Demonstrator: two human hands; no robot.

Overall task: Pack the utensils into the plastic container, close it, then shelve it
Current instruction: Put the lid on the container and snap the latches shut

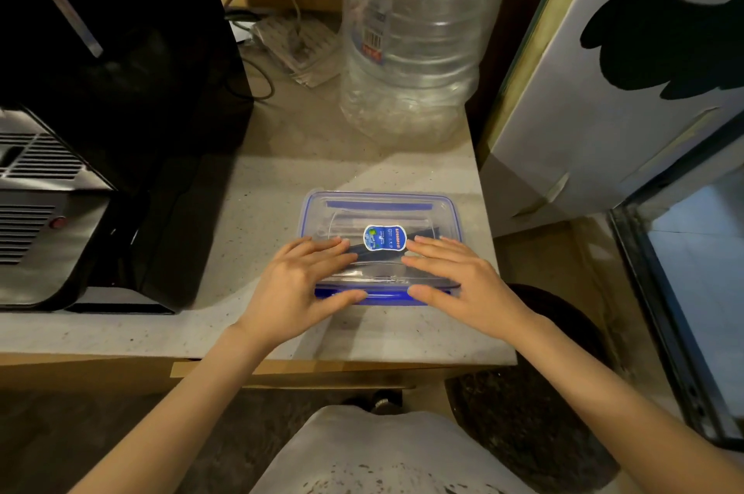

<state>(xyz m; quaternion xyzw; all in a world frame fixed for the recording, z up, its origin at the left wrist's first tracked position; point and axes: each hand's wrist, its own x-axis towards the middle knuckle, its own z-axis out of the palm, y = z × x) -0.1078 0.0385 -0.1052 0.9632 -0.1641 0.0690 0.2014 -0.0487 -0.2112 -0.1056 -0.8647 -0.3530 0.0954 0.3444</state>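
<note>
Near the counter's (257,203) front right corner the plastic container (380,211) holds dark utensils (422,232), lid on; left hand (300,284) and right hand (463,284) press flat, fingers spread, gripping nothing, so latching seems under way and shelving remains.

Both hands lie flat on the lid (380,211) of the plastic container (382,294), left hand (300,284) and right hand (459,284), near the counter's (261,211) front right corner.
</note>
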